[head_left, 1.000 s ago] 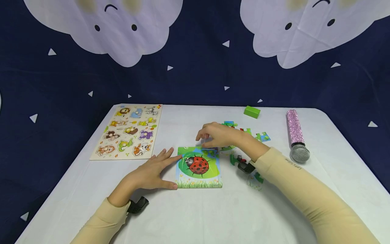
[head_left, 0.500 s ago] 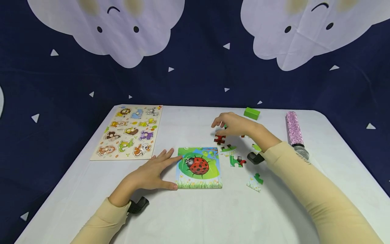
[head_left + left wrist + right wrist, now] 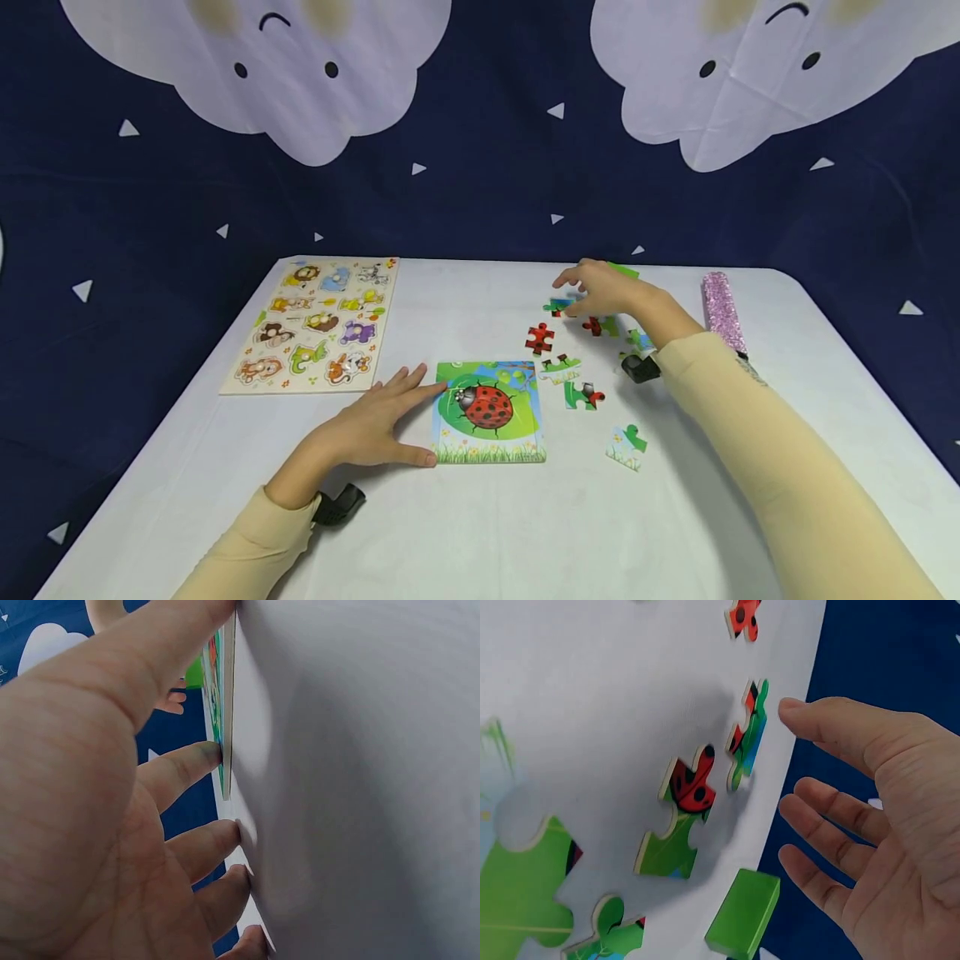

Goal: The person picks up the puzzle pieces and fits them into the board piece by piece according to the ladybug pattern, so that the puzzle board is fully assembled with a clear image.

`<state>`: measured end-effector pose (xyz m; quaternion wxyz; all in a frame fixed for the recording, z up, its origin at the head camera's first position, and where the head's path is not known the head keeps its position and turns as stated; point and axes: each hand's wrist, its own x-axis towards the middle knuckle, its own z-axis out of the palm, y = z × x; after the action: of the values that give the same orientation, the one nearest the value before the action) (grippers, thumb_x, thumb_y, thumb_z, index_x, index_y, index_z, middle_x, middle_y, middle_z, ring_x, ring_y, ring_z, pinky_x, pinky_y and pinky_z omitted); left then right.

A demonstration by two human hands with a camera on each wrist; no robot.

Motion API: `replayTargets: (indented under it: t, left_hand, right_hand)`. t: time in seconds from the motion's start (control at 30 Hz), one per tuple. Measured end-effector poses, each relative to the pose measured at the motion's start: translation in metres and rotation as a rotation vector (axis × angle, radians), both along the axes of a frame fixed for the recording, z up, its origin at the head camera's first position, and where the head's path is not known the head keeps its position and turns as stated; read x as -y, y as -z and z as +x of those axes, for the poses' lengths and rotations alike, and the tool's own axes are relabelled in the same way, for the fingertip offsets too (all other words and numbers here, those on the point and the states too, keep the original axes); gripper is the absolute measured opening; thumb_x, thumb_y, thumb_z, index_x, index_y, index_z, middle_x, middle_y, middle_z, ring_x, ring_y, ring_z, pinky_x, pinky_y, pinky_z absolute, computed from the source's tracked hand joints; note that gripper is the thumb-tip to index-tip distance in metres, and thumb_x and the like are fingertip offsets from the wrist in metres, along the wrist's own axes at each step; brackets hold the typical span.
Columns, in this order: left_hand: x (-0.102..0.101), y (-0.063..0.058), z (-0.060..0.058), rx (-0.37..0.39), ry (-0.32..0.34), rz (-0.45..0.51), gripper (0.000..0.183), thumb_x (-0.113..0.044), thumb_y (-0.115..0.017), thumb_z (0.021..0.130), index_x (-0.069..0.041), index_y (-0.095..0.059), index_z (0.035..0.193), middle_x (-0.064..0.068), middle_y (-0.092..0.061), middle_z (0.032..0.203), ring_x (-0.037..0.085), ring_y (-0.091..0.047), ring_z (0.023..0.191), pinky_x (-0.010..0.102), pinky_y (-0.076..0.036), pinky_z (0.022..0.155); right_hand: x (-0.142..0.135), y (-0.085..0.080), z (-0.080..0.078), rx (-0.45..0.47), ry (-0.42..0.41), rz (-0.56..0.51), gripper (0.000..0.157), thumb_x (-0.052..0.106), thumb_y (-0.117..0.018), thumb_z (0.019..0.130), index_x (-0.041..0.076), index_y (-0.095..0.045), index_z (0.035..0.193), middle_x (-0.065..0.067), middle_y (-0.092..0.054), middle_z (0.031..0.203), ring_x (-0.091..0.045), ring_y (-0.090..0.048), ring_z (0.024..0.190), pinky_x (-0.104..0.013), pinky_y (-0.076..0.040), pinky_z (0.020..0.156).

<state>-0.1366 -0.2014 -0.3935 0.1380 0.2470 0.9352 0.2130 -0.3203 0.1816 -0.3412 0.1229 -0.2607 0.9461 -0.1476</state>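
Head view: ladybug board [image 3: 489, 411] flat on the white table [image 3: 450, 533], left edge under the index fingertip of the left hand [image 3: 367, 429]; left hand with fingers spread, thumb at the board's lower left corner. Right hand [image 3: 603, 289] above the loose pieces [image 3: 577, 396], empty, thumb parted from loosely bent fingers; green-and-blue piece [image 3: 558, 306] partly covered by the thumb, yet apart from it in right wrist view.

Partly hidden: green block [image 3: 742, 911], mostly behind the right hand in head view; microphone [image 3: 722, 312], head mostly behind the right sleeve [image 3: 780, 458]; pieces around the right wrist camera [image 3: 641, 368], outlines hard to make out. Cut off: left thumb tip, at the top of left wrist view, board there nearly edge-on, print unreadable; large green piece [image 3: 521, 892], at the left of right wrist view.

Changed: right hand, a second ago over the board's upper edge, now farther back; red spotted piece [image 3: 540, 339], partly covered half a second ago, now wholly in view; green block, previously in full view, now largely covered. Unchanged: left hand, ladybug board.
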Motion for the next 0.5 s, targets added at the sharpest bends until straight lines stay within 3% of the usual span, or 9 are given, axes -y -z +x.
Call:
replayTargets:
  t: [0.27,0.5]
  left_hand:
    - [0.000,-0.001,0.000,0.004,0.003,0.001,0.100,-0.055,-0.087,0.085,-0.020,-0.041,0.167,0.024,-0.020,0.178,0.053,-0.017,0.164,0.079,-0.018,0.127]
    - [0.000,0.000,0.000,-0.001,0.002,-0.001,0.100,-0.056,-0.087,0.085,-0.021,-0.041,0.167,0.024,-0.020,0.178,0.054,-0.017,0.164,0.080,-0.018,0.127]
  right_hand:
    - [-0.010,0.005,-0.009,0.045,0.054,0.020,0.063,0.019,-0.082,0.095,0.005,-0.060,0.151,-0.027,-0.059,0.149,-0.043,-0.061,0.131,-0.060,-0.054,0.109]
    - [-0.014,0.013,-0.015,0.065,0.055,-0.006,0.062,0.016,-0.082,0.094,0.004,-0.060,0.150,-0.027,-0.061,0.147,-0.040,-0.065,0.128,-0.056,-0.057,0.106]
